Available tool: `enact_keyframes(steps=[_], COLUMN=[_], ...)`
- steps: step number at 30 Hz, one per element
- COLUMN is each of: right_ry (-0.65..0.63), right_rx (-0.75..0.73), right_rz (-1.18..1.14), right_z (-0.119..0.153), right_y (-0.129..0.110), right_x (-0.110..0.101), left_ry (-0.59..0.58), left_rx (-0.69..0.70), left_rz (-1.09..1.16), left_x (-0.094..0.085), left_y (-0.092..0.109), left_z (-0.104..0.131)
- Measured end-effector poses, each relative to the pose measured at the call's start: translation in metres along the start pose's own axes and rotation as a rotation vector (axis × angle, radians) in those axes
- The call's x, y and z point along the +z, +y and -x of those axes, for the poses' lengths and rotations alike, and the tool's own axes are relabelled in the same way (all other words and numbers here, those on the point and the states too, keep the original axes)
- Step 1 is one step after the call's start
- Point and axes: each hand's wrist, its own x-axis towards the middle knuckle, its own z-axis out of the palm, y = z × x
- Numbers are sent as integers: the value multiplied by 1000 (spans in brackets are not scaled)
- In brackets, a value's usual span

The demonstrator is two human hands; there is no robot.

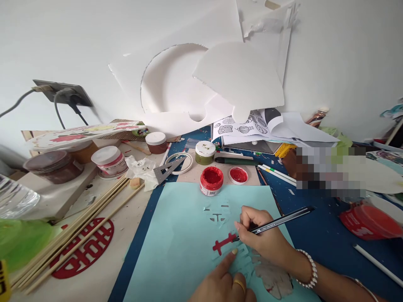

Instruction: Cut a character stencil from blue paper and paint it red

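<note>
My right hand (264, 235), a beaded bracelet at its wrist, grips a slim dark pen (283, 219) with a grey stripe. The pen's tip is at the right end of a small red cut-out (224, 244) shaped like a bar with crosspieces. Below that, my left hand (225, 281) reaches in with its index finger stretched out on the light blue sheet (170, 235), beside the cut-out; its other fingers are curled. Several narrow slits and cut strips (244, 260) lie under and around the hands. A greyish, scalloped cut piece (273, 274) is partly covered by my right wrist.
An open red paint jar (211, 180) and its lid (238, 175) stand at the sheet's far edge. Wooden sticks (78, 226) lie across a red round cut-out (102, 233) at left. A green-paint jar (205, 152), tape roll (185, 161) and triangle ruler (168, 170) sit behind.
</note>
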Motion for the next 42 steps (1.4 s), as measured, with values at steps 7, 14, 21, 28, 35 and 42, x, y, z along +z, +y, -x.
enact_keyframes(steps=[7, 14, 21, 28, 35, 42], right_ry=[11, 15, 27, 32, 38, 28], right_rx=[-2, -3, 3, 7, 13, -9], right_rz=[1, 30, 19, 15, 2, 8], right_z=[0, 0, 2, 0, -1, 0], right_y=[-1, -1, 1, 1, 0, 0], right_x=[0, 0, 0, 1, 0, 0], left_ry=[-13, -15, 2, 0, 36, 0], left_rx=[16, 7, 10, 10, 10, 10], left_rz=[14, 32, 18, 17, 9, 35], left_x=[-3, -6, -5, -5, -3, -4], left_y=[-1, -2, -1, -1, 0, -1], left_z=[0, -3, -4, -5, -2, -3])
